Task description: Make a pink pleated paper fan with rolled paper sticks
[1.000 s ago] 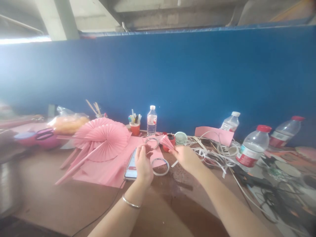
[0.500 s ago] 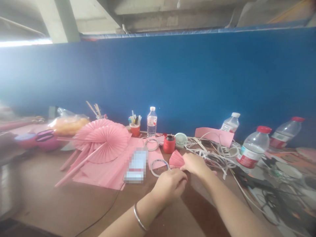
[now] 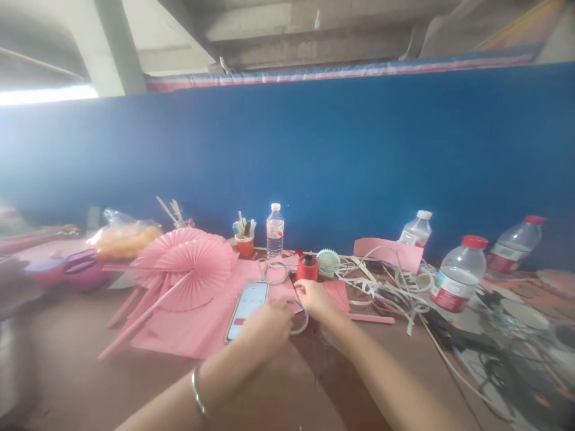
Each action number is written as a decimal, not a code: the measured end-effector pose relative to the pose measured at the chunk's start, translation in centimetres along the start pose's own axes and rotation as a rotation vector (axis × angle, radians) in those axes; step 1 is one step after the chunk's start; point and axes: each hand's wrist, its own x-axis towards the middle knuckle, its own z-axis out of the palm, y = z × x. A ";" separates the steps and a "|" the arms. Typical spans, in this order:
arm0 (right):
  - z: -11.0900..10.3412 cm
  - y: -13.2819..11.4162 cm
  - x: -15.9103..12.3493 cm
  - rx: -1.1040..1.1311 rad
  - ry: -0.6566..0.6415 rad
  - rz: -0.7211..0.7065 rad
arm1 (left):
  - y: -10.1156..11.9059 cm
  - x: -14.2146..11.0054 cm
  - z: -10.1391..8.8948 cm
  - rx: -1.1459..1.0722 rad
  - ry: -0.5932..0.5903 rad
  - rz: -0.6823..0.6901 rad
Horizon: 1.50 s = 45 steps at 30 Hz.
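- Our left hand and right hand both touch the tape ring; we cannot tell their grip.
- A phone lies just left.

blue padded wall spanning the back edge of the brown worktop, red-white striped trim along the wall's top, grey concrete beams and ceiling above, bright daylight glare at upper left, left side hazy
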 end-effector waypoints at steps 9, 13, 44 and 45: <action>3.1 -2.2 3.9 0.334 -0.061 0.113 | 4.6 -2.1 4.4 0.150 0.109 0.209; 2.7 -2.7 3.4 0.454 -0.038 0.126 | 4.2 -2.1 4.1 0.145 0.129 0.205; -6.0 7.3 -5.5 0.292 -0.309 -0.184 | 4.5 -0.1 -1.5 -0.537 0.600 -0.222; -5.6 7.2 -5.7 0.262 -0.287 -0.206 | 4.6 0.3 -1.3 -0.579 0.541 -0.202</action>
